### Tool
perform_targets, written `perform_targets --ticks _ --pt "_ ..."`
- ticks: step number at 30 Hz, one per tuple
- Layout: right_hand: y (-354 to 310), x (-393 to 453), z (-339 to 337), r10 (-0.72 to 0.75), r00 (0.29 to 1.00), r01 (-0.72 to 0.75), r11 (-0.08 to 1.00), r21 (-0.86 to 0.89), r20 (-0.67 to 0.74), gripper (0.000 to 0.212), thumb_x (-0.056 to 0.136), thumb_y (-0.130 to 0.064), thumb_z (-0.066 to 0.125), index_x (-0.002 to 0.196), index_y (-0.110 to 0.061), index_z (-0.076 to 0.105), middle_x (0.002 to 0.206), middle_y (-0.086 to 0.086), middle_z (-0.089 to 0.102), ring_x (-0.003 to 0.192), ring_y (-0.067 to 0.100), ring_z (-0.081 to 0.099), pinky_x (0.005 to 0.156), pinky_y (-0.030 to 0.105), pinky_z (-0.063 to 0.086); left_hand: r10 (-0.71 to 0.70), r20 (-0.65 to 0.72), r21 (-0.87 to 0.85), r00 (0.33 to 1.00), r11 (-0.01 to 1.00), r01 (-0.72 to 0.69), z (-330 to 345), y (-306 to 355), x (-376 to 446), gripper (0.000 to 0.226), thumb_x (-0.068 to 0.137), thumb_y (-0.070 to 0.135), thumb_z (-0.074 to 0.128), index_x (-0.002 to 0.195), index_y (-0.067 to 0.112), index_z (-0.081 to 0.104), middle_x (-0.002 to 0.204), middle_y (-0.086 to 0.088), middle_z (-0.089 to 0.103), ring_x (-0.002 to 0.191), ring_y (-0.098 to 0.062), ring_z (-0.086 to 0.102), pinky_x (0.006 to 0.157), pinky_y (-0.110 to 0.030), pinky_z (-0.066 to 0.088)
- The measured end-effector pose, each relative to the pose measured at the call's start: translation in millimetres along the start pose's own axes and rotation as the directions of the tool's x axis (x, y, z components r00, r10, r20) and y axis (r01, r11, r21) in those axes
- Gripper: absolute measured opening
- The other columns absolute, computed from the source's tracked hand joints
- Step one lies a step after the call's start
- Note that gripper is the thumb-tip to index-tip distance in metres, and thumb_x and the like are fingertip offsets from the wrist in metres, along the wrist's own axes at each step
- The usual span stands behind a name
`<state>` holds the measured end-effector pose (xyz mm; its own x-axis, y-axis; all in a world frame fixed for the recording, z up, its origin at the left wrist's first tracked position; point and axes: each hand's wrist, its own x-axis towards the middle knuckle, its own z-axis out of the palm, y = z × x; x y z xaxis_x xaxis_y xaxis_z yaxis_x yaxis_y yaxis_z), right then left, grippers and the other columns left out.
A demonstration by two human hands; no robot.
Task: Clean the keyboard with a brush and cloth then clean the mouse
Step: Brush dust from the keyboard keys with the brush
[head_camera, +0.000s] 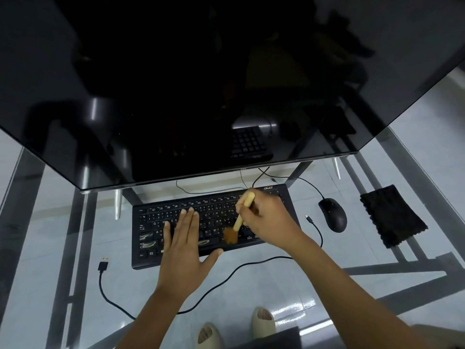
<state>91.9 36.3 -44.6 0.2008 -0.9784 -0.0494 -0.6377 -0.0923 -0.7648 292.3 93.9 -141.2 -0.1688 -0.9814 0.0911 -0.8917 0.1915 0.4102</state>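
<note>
A black keyboard (151, 217) lies on the glass table in front of the monitor. My left hand (185, 245) rests flat on its left half, fingers straight. My right hand (269, 220) grips the pale wooden handle of a brush (239, 222), whose brown bristles touch the lower keys near the keyboard's middle. A black mouse (332, 214) sits to the right of the keyboard. Further right lies a dark folded cloth (392, 215).
A large dark monitor (176, 84) leans over the back of the glass table (427, 185). A loose black cable with a USB plug (103, 265) curves across the front. A second small plug (308, 218) lies between keyboard and mouse. Sandalled feet show below the glass.
</note>
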Motion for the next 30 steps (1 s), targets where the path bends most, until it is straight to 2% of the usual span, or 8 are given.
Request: perform_targets --ticks 4,8,12,15,19,23,27,30 --pt "8 -1 -4 -0.085 0.958 0.077 0.996 -0.040 -0.275 0.006 0.093 -0.010 0.061 0.095 -0.014 0.065 0.089 -0.005 0.068 0.077 0.007 0.064 0.068 0.022 0.053 0.017 0.014 0.018 1.000 1.000 -0.017 -1 7 9 0.090 0.086 0.068 0.042 0.149 0.006 0.023 0.157 -0.008 0.024 0.148 -0.018 0.009 0.118 -0.047 0.002" --pt "10 3 -7 0.042 0.998 -0.040 0.998 0.043 -0.050 0.011 0.094 -0.009 0.058 0.089 -0.016 0.064 0.076 0.001 0.071 0.068 0.014 0.069 0.069 0.035 0.060 0.037 0.037 0.029 0.999 0.999 -0.038 2 13 16 0.092 0.085 0.069 0.042 0.149 0.005 0.024 0.157 -0.009 0.023 0.148 -0.020 0.009 0.118 -0.048 0.002" --pt "16 9 -13 -0.065 0.946 0.044 0.996 -0.072 -0.316 0.007 0.094 -0.008 0.060 0.095 -0.014 0.065 0.087 -0.009 0.066 0.069 0.008 0.061 0.063 0.018 0.049 0.049 0.064 0.037 0.997 0.998 -0.052 8 23 23 0.094 0.084 0.070 0.042 0.149 0.005 0.022 0.158 -0.009 0.021 0.148 -0.019 0.007 0.118 -0.047 0.000" --pt "19 12 -20 0.021 0.957 -0.021 1.000 0.002 -0.290 0.007 0.094 -0.008 0.058 0.093 -0.013 0.063 0.074 -0.015 0.068 0.070 0.017 0.067 0.065 0.027 0.055 0.063 0.088 0.036 0.994 0.997 -0.066 12 31 30 0.095 0.084 0.072 0.040 0.150 0.006 0.020 0.159 -0.008 0.017 0.148 -0.018 0.003 0.119 -0.046 -0.003" --pt "28 9 -36 -0.020 0.904 -0.031 0.993 -0.113 -0.427 0.011 0.093 -0.004 0.058 0.092 -0.013 0.064 0.088 -0.007 0.064 0.074 -0.001 0.059 0.068 0.009 0.045 0.098 0.121 0.018 0.988 0.995 -0.101 15 47 40 0.096 0.083 0.072 0.038 0.150 0.007 0.020 0.159 -0.007 0.014 0.148 -0.017 -0.001 0.118 -0.045 -0.005" --pt "39 2 -52 0.134 0.944 -0.151 0.988 -0.034 -0.303 0.010 0.094 -0.006 0.055 0.090 -0.010 0.063 0.062 -0.015 0.064 0.061 0.010 0.063 0.057 0.023 0.050 0.126 0.138 0.041 0.982 0.990 -0.133 18 54 53 0.097 0.082 0.074 0.036 0.151 0.007 0.018 0.160 -0.006 0.011 0.148 -0.016 -0.004 0.119 -0.046 -0.004" --pt "47 -3 -62 0.049 0.906 -0.123 0.981 -0.150 -0.421 0.005 0.094 -0.011 0.059 0.096 -0.014 0.063 0.092 -0.003 0.064 0.076 0.004 0.057 0.070 0.015 0.045 0.139 0.171 0.051 0.975 0.987 -0.150 22 61 62 0.101 0.079 0.076 0.033 0.150 0.006 0.019 0.160 -0.007 0.011 0.148 -0.016 -0.005 0.119 -0.048 -0.002" --pt "47 -5 -68 0.164 0.925 -0.176 0.984 -0.004 -0.342 0.006 0.094 -0.015 0.059 0.091 -0.017 0.063 0.083 -0.001 0.068 0.073 0.015 0.065 0.069 0.024 0.055 0.134 0.185 0.032 0.974 0.989 -0.142 27 64 63 0.103 0.077 0.078 0.033 0.150 0.006 0.019 0.160 -0.007 0.009 0.147 -0.015 -0.007 0.119 -0.047 -0.004"
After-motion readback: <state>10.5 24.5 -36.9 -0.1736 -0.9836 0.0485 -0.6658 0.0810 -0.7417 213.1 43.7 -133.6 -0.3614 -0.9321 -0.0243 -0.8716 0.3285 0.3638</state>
